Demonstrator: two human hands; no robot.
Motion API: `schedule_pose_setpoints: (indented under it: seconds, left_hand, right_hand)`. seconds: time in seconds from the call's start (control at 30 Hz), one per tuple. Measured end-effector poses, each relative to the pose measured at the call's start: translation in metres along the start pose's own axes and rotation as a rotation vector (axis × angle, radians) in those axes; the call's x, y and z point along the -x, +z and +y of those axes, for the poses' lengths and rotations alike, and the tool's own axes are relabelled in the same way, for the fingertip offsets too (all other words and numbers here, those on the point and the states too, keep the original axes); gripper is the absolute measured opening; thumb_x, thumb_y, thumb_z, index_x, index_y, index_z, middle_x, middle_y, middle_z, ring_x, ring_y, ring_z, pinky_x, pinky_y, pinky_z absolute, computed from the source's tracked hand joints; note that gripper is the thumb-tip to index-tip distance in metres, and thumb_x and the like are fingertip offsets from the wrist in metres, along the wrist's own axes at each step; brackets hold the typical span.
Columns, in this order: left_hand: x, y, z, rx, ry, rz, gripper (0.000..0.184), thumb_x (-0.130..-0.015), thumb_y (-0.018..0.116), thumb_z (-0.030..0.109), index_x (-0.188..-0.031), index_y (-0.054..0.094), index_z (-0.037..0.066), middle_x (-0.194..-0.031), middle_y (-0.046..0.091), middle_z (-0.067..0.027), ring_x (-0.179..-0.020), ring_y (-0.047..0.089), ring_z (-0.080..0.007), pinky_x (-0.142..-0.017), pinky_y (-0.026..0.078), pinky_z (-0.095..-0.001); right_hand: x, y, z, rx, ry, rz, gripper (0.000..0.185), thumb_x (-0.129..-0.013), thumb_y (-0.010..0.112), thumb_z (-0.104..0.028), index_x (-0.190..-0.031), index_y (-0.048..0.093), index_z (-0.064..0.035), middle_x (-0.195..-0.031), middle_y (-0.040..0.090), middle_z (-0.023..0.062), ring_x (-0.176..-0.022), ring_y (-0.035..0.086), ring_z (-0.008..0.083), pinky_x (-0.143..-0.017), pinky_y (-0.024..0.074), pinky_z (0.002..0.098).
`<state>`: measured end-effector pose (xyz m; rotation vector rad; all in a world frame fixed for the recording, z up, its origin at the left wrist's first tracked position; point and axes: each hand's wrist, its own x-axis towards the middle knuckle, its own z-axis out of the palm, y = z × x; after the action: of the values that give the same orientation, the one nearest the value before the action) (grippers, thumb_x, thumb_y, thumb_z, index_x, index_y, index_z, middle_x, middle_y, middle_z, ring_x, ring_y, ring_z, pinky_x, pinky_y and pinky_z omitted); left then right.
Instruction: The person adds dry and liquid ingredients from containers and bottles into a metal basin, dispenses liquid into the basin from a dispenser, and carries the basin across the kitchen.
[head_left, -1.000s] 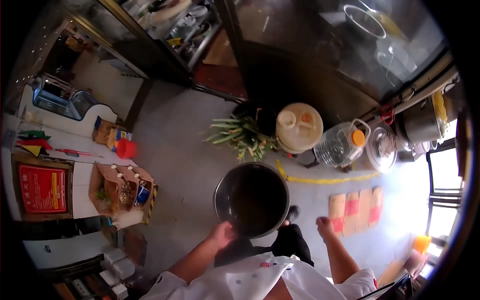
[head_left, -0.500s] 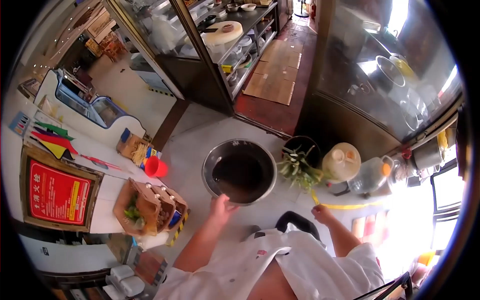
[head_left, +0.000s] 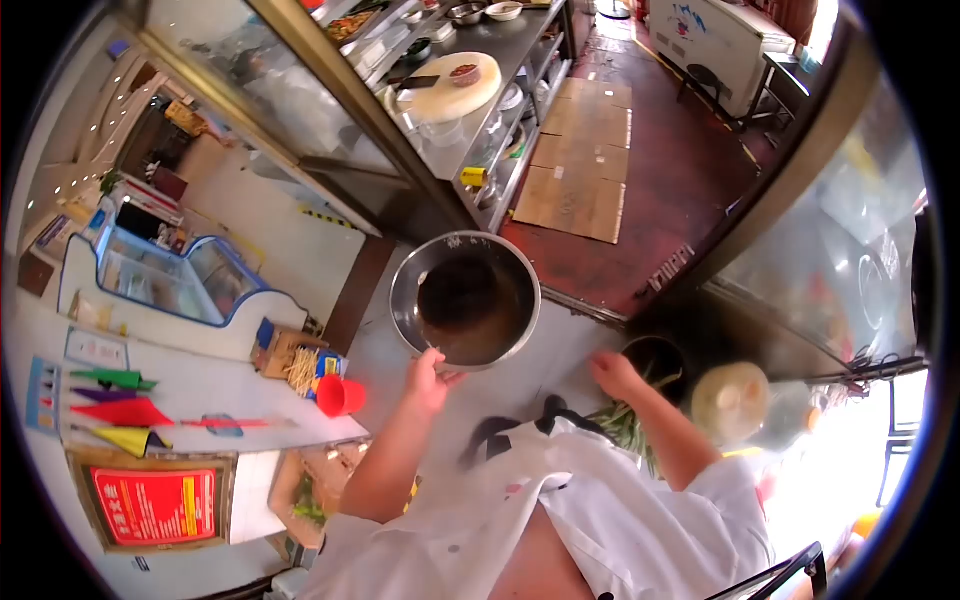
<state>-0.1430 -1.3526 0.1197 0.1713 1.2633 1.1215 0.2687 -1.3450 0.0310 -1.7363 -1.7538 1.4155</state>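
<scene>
My left hand grips the near rim of a round metal bowl, thumb over the edge and fingers underneath. Dark brown liquid with a darker area, perhaps a reflection, shows inside the bowl, which hangs in front of me above the grey floor. My right hand is apart from the bowl, its fingers curled in and nothing visible in them. Just beyond it stands a dark bucket, and long green leaves partly show beneath my forearm.
An open doorway leads to a red floor with flattened cardboard. A metal worktable carries a round cutting board. Glass-panelled door frames stand on both sides. A red cup is at my left, a plastic jug at right.
I have moved forward to the doorway, carrying the bowl in my left hand. The leafy plant and jug now lie nearer my right side, and more of the red-floored room shows.
</scene>
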Motion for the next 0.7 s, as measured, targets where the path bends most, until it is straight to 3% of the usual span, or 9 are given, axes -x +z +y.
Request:
schedule_pose_setpoints:
  seconds: [0.1,0.27,0.37,0.43,0.5,0.7]
  left_hand:
    - [-0.061,0.07,0.057,-0.086,-0.013,-0.054,0.022,-0.09,0.055,0.011,-0.109,0.049,0.003,-0.113,0.06,-0.0138,-0.099,0.066,-0.0359,-0.084,0.059,-0.0532]
    - [-0.196,0.182,0.13,-0.272,-0.139,-0.229,0.024,-0.088,0.052,0.01,-0.109,0.056,-0.001,-0.114,0.066,-0.018,-0.098,0.068,-0.0356,-0.084,0.059,-0.0528]
    - [-0.292,0.249,0.173,-0.428,-0.198,-0.351,0.028,-0.089,0.051,0.012,-0.11,0.061,-0.004,-0.109,0.069,-0.0189,-0.098,0.07,-0.0344,-0.086,0.058,-0.0519]
    - [-0.353,0.298,0.195,-0.449,-0.29,-0.439,0.028,-0.089,0.051,0.011,-0.108,0.061,-0.005,-0.11,0.069,-0.0195,-0.099,0.069,-0.0352,-0.087,0.058,-0.0526]
    - [-0.413,0.353,0.203,-0.426,-0.299,-0.452,0.023,-0.088,0.051,0.01,-0.104,0.061,-0.003,-0.11,0.067,-0.0213,-0.103,0.068,-0.0372,-0.094,0.056,-0.0556]
    - [-0.536,0.579,0.198,-0.556,-0.354,-0.562,0.021,-0.088,0.051,0.01,-0.101,0.06,-0.005,-0.107,0.068,-0.0211,-0.098,0.069,-0.0371,-0.092,0.057,-0.0561]
  right_hand:
    - [-0.068,-0.043,-0.048,-0.106,0.001,0.019,0.036,-0.095,0.062,-0.03,-0.118,0.068,-0.0042,-0.109,0.073,0.0156,-0.103,0.069,0.0294,-0.09,0.0532,0.039]
    - [-0.163,-0.102,-0.054,-0.037,0.123,0.183,0.036,-0.092,0.063,-0.029,-0.117,0.069,-0.0038,-0.111,0.072,0.0191,-0.106,0.068,0.0344,-0.091,0.0531,0.041]
    - [-0.204,-0.105,-0.001,-0.169,0.278,0.366,0.03,-0.093,0.066,-0.025,-0.113,0.069,-0.0026,-0.093,0.073,0.012,-0.08,0.069,0.0199,-0.073,0.0547,0.0336]
    - [-0.22,-0.091,0.056,-0.155,0.376,0.541,0.027,-0.093,0.066,-0.023,-0.109,0.07,-0.0018,-0.088,0.072,0.0115,-0.074,0.068,0.0191,-0.069,0.0546,0.0329]
    - [-0.22,-0.083,0.082,-0.275,0.567,0.594,0.027,-0.092,0.065,-0.023,-0.108,0.07,-0.0011,-0.085,0.072,0.0112,-0.073,0.068,0.0192,-0.069,0.055,0.0331]
    - [-0.248,-0.075,0.132,-0.605,0.894,0.601,0.022,-0.086,0.07,-0.02,-0.095,0.074,-0.0003,-0.078,0.071,0.0085,-0.07,0.066,0.0189,-0.067,0.0546,0.0339]
